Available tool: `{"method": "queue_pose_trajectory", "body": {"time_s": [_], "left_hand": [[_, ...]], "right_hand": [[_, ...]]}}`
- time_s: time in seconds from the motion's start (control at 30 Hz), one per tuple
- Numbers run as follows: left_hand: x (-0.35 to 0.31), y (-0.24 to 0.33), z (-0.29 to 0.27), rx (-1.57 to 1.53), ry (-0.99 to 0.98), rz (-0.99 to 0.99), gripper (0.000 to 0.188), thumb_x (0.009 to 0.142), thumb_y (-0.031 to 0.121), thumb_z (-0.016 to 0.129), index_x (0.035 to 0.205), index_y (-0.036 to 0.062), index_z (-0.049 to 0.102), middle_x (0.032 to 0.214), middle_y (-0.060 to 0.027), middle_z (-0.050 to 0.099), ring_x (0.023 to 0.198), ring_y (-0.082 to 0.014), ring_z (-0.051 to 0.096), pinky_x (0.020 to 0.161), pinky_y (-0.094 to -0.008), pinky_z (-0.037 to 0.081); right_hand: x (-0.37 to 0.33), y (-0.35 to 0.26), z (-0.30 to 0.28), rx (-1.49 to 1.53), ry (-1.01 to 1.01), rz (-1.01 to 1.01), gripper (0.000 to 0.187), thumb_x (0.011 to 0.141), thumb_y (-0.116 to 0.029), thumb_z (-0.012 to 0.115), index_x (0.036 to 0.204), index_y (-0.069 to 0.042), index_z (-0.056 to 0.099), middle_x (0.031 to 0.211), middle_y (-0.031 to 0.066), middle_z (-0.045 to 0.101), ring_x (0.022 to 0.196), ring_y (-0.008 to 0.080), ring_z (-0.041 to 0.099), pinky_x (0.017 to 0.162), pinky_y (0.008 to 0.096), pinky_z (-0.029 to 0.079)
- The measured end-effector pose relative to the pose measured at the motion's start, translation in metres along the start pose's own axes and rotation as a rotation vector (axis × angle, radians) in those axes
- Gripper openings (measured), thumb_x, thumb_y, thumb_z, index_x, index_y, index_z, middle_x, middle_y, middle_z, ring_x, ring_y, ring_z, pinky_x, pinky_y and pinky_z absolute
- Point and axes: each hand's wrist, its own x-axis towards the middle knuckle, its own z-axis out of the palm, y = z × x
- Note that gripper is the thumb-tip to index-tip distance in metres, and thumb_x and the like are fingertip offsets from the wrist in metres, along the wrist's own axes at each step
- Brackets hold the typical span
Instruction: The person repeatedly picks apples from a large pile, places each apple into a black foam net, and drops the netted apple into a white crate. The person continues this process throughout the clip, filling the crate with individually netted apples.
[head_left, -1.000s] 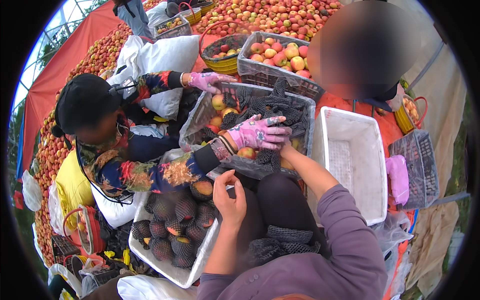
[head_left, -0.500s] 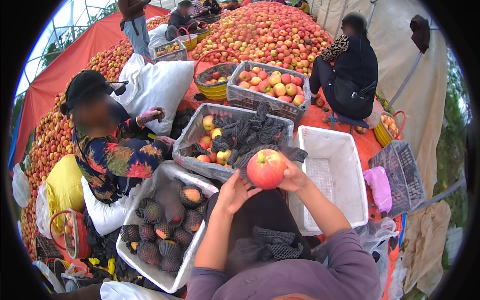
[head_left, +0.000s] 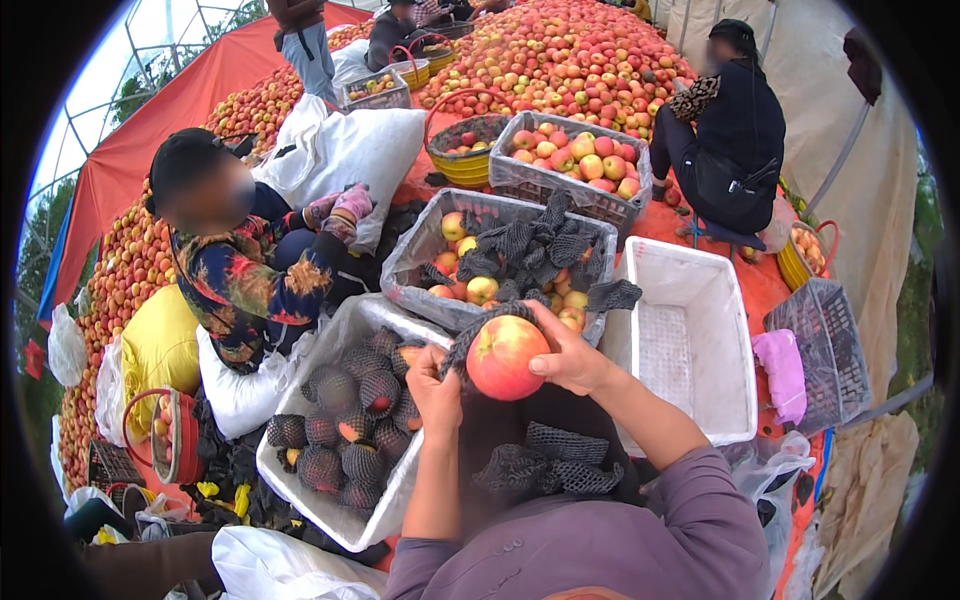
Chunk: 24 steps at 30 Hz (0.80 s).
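Observation:
My right hand is closed round a large red-yellow apple, thumb on its front, above my lap. My left hand pinches a black foam net sleeve that lies against the apple's left and upper side. Most of the apple's face is uncovered. More black nets rest on my lap. Left of my left forearm stands a white crate of apples in black nets. Ahead of my hands, a plastic-lined crate holds bare apples and a heap of loose nets.
To the right stands an empty white crate, beside a pink bag and a grey crate. A co-worker sits close on the left; another sits at the far right. A big apple heap rises behind.
My left hand has gone from open beneath the apple to gripping the net at its left. The apple is slightly lower and left in my lap area. The left co-worker's hands have come together.

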Motion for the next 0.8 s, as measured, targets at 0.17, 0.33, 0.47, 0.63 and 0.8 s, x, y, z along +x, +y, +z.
{"method": "queue_pose_trajectory", "body": {"time_s": [0.17,0.33,0.47,0.63,0.8], "left_hand": [[-0.011,0.034,0.041,0.646,0.043,0.480,0.030,0.068,-0.003,0.066,0.065,0.0055,0.037,0.055,-0.0029,0.035,0.047,-0.0126,0.037,0.047,-0.0269,0.032],[0.002,0.029,0.021,-0.057,0.098,0.142,0.050,0.084,0.027,0.064,0.123,0.0049,0.041,0.114,-0.0093,0.052,0.106,-0.0226,0.052,0.091,-0.0377,0.044],[-0.027,0.008,-0.039,-0.885,0.056,-0.541,0.071,0.078,0.042,0.068,0.133,0.0083,0.039,0.131,-0.0129,0.047,0.119,-0.0288,0.047,0.101,-0.0464,0.038],[-0.060,0.047,-0.140,0.187,0.569,-0.021,0.078,0.067,0.024,0.077,0.129,0.0019,0.035,0.117,-0.0117,0.050,0.107,-0.0221,0.051,0.094,-0.0350,0.040],[-0.086,0.086,-0.254,1.076,0.805,-0.065,0.077,0.063,0.025,0.079,0.124,0.0061,0.035,0.107,-0.0164,0.056,0.096,-0.0276,0.058,0.086,-0.0369,0.045]], "right_hand": [[0.023,0.014,0.004,-1.014,0.392,-0.513,0.077,0.061,-0.015,0.079,0.125,-0.005,0.037,0.118,0.0106,0.046,0.111,0.0201,0.047,0.097,0.0320,0.038],[0.029,0.021,0.014,-1.227,0.343,-0.752,0.078,0.056,-0.013,0.082,0.122,-0.008,0.041,0.124,0.0155,0.041,0.114,0.0324,0.045,0.097,0.0400,0.038],[0.046,0.049,0.047,-1.304,-0.101,-0.738,0.072,0.059,-0.015,0.079,0.123,-0.011,0.046,0.126,0.0152,0.041,0.116,0.0368,0.043,0.097,0.0444,0.039],[0.018,0.003,-0.105,-1.794,0.491,-0.309,0.058,0.074,-0.005,0.062,0.129,-0.006,0.043,0.133,0.0190,0.041,0.121,0.0373,0.041,0.101,0.0430,0.034],[-0.043,0.039,-0.284,-1.882,0.572,0.239,0.062,0.076,0.001,0.059,0.133,-0.016,0.042,0.130,0.0254,0.041,0.116,0.0401,0.046,0.096,0.0436,0.039]]}}
